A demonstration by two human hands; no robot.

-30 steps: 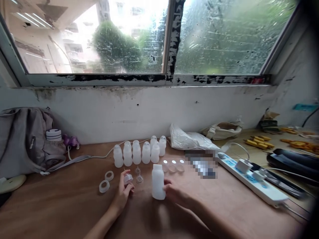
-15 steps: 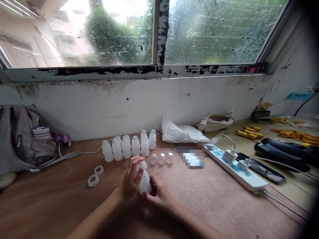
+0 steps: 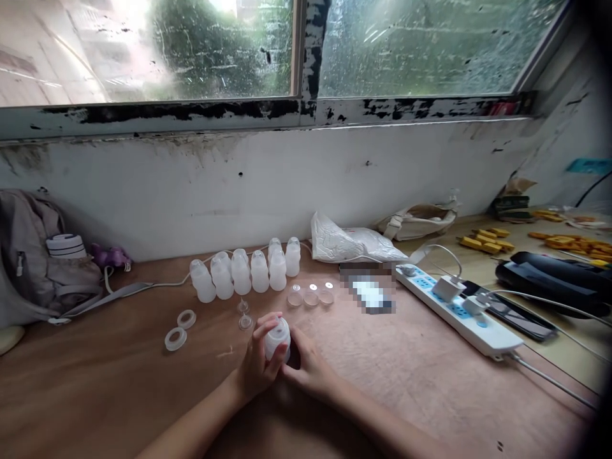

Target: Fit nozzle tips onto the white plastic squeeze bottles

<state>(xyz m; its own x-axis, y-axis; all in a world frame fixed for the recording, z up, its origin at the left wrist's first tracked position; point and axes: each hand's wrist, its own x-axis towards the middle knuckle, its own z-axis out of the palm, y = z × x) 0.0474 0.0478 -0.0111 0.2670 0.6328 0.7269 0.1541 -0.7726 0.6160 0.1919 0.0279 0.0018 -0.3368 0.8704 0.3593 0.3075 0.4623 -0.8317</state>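
My left hand (image 3: 262, 360) is closed round a small frosted white baby bottle (image 3: 277, 338), with its fingers near the top. My right hand (image 3: 308, 364) curves round the bottle's lower right side, gripping it too. The bottle's top faces up toward me, and its base is hidden by the hands. Just beyond it lie two clear nipples (image 3: 245, 321). Two white screw rings (image 3: 176, 338) rest to the left. Several clear domed caps (image 3: 310, 298) are lined up to the right. Behind these, several similar bottles (image 3: 259, 273) with clear caps stand upright.
A power strip (image 3: 459, 312) with plugs and cables runs along the right. Near it lie a phone (image 3: 516, 317), a black case (image 3: 540, 284) and yellow parts (image 3: 482, 241). A white plastic bag (image 3: 344, 239) sits by the wall; a grey backpack (image 3: 29, 255) is far left.
The view has tipped downward. Both hands have drawn lower with the bottle, now more upright and its top turned toward me. The nipples, mostly hidden before, now show past my left hand.
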